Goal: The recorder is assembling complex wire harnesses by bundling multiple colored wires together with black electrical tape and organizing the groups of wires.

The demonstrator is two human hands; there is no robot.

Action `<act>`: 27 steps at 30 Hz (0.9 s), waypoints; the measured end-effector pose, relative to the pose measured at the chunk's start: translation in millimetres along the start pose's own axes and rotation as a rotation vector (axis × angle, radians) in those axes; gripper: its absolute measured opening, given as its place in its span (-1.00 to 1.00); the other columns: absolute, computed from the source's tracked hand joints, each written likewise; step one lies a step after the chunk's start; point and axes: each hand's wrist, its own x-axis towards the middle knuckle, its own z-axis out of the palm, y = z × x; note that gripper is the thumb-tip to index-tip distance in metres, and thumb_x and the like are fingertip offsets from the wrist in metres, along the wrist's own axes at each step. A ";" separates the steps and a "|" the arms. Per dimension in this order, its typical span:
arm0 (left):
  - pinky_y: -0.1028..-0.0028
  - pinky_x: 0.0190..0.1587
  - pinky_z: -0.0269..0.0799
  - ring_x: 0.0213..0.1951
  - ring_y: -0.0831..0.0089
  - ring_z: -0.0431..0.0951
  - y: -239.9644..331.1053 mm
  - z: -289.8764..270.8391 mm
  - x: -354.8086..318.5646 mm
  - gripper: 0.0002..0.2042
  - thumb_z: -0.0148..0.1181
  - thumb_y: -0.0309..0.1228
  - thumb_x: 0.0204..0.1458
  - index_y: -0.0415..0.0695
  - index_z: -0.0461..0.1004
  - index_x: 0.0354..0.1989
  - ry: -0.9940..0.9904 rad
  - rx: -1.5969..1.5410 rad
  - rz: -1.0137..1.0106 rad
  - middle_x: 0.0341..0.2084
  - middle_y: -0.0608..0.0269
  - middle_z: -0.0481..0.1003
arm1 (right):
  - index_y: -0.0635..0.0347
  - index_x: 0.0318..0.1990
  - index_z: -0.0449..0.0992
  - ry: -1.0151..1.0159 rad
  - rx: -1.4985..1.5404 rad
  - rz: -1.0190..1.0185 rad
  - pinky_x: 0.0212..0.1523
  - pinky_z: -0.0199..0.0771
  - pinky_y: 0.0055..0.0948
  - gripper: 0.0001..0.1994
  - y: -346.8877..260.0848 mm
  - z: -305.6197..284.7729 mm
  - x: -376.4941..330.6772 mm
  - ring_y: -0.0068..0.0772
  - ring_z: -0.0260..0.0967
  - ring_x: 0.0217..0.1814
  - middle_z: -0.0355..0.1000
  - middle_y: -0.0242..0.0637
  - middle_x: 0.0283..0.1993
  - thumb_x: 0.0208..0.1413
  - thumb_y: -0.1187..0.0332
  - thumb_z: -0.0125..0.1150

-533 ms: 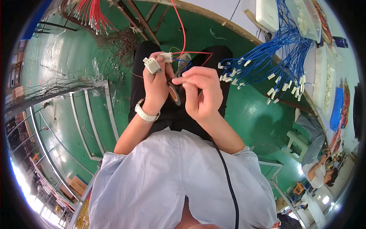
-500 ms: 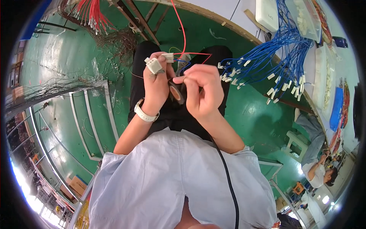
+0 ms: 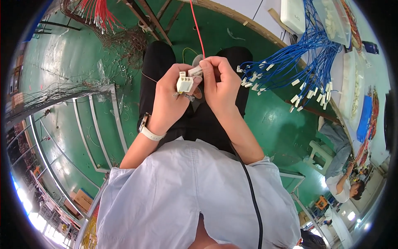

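Note:
My left hand (image 3: 169,93) is closed around a white plastic connector housing (image 3: 185,83) with square openings facing up. A smaller white connector (image 3: 195,71) lies between my two hands, its far end at my left fingertips. My right hand (image 3: 222,85) is closed, thumb and index finger pinching a red wire (image 3: 197,31) where it meets the smaller connector. The red wire runs up and away from my fingers. A thin yellow-green wire (image 3: 184,50) curves up behind my left hand. Both hands are above my lap; my palms hide the rest of the wires.
To the right, a bundle of blue wires (image 3: 290,54) with white connector ends hangs over the table edge (image 3: 232,17). A blue tray (image 3: 364,118) lies farther along. Metal frames (image 3: 89,133) stand at left. Another person (image 3: 338,189) sits at right by a stool (image 3: 318,155).
My right hand has moved up and in against the smaller connector, drawing the red wire straighter. My left hand has turned, bringing the larger housing lower and to the right.

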 end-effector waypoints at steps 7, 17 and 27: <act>0.62 -0.33 0.37 -0.42 0.67 0.46 -9.1 -6.7 -2.1 -0.91 0.17 -0.50 0.12 -0.28 0.47 -0.31 0.167 0.039 0.114 -0.50 0.34 0.53 | 0.36 -0.29 0.47 -0.016 0.101 -0.030 -0.38 0.45 -0.68 -0.90 -11.5 -3.8 2.8 -0.64 0.47 -0.40 0.54 -0.24 -0.32 0.19 0.47 0.14; 0.67 -0.41 0.30 -0.46 0.74 0.40 -3.1 -3.0 -4.8 -0.90 0.19 -0.49 0.11 -0.27 0.47 -0.36 0.179 -0.044 0.018 -0.54 0.40 0.48 | 0.37 -0.32 0.48 -0.035 0.027 -0.187 -0.39 0.47 -0.66 -0.93 -11.0 -3.3 6.3 -0.60 0.49 -0.39 0.53 -0.20 -0.30 0.16 0.52 0.15; 0.67 -0.44 0.27 -0.49 0.74 0.38 1.4 -3.6 -5.9 -0.90 0.20 -0.47 0.11 -0.26 0.46 -0.36 0.138 -0.018 0.056 -0.56 0.41 0.48 | 0.35 -0.31 0.50 -0.022 0.029 -0.156 -0.44 0.42 -0.70 -0.90 -17.9 -7.0 11.6 -0.67 0.46 -0.44 0.55 -0.27 -0.33 0.17 0.47 0.16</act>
